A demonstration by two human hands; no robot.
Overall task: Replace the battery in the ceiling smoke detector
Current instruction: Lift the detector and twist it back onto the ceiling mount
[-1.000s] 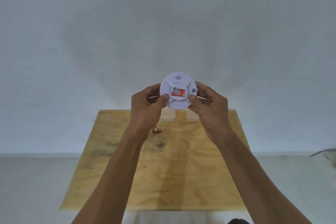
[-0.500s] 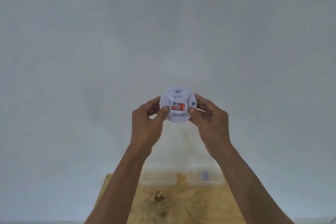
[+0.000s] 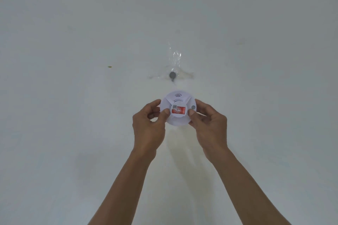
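Observation:
A round white smoke detector (image 3: 178, 100) with a red label on its middle faces me, held up in front of a white ceiling. My left hand (image 3: 148, 126) grips its left rim, thumb on the face. On the right rim sits my right hand (image 3: 210, 126), its thumb close to a small grey button. Just above the detector, a small grey hook or mount (image 3: 172, 75) is fixed to the ceiling under strips of clear tape (image 3: 175, 58). No battery shows.
The white ceiling (image 3: 73, 42) fills the whole view. A yellowish stain (image 3: 181, 155) runs below the detector, and a tiny dark speck (image 3: 109, 67) marks the surface at the left.
The view has tilted up: the wooden table dropped out of sight and the taped grey mount came down into view. Both hands keep the same hold on the detector, now just below the mount.

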